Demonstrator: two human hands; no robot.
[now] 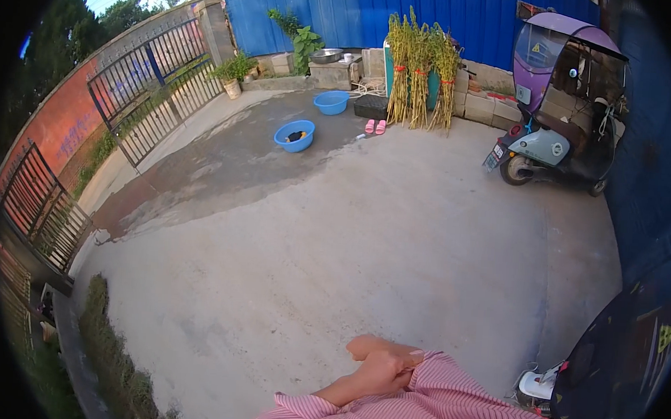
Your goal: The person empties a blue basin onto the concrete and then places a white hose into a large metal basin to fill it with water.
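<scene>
A: Your left grip [380, 371] is closed around fabric, with the fingers bent at the cuff of your right sleeve [455, 385].

B: Yes, that pink striped sleeve lies low in the view, right of centre, and your left forearm crosses in front of your body to reach it.

A: What about your right grip [365, 345]?

B: It shows just beyond your left one, pointing toward your left and partly covered by it. You can't tell from here whether its fingers are clenched or released.

A: Your left sleeve [302, 404] has its cuff well up the forearm, leaving skin bare from there to the hand.

B: Ahead of you spreads the concrete yard [310, 239], with a darker patch at its far left. On that patch stand two blue basins: the nearer basin [284, 143] holds something dark and yellowish, too small to make out, and the farther basin [330, 106] sits behind it, to its right.

A: Next to that you have a black crate [369, 109], pink slippers [370, 127] just in front of it, and upright bundles of dry stalks [418, 79] tied with red.

B: Over to your right stands a scooter [546, 149] under a purple canopy.
</scene>
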